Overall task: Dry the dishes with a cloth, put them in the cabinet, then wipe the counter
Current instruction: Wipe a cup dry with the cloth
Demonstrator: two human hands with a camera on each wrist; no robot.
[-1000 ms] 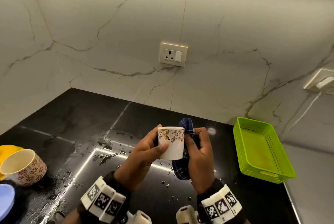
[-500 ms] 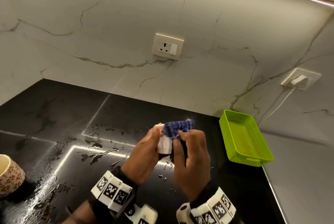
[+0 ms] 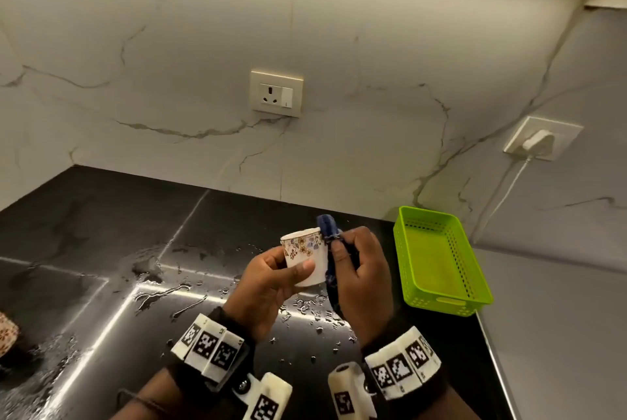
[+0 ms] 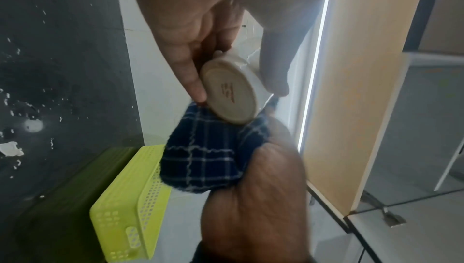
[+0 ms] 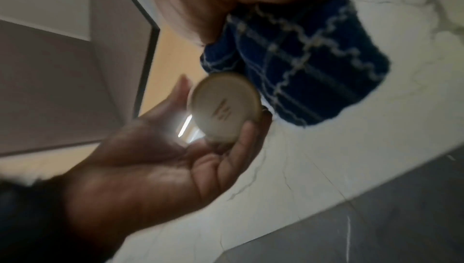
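A small white cup with a flower band (image 3: 305, 255) is held upright above the wet black counter (image 3: 101, 233). My left hand (image 3: 271, 278) grips its side, thumb across the front. My right hand (image 3: 359, 278) holds a dark blue checked cloth (image 3: 328, 228) against the cup's right side and rim. The left wrist view shows the cup's round base (image 4: 229, 92) between my fingers, with the cloth (image 4: 208, 158) bunched under it. In the right wrist view the base (image 5: 223, 106) sits at my left fingertips beside the cloth (image 5: 296, 64).
A lime green perforated basket (image 3: 437, 256) stands on the counter's right end, close to my right hand. Water drops and puddles (image 3: 176, 294) lie on the counter. A patterned bowl (image 3: 6, 334) shows at the left edge. Wall sockets (image 3: 275, 93) sit above.
The cloth was over the cup's mouth half a second ago; now it lies along the cup's right side and the flower band shows again. The head view has tilted up and right.
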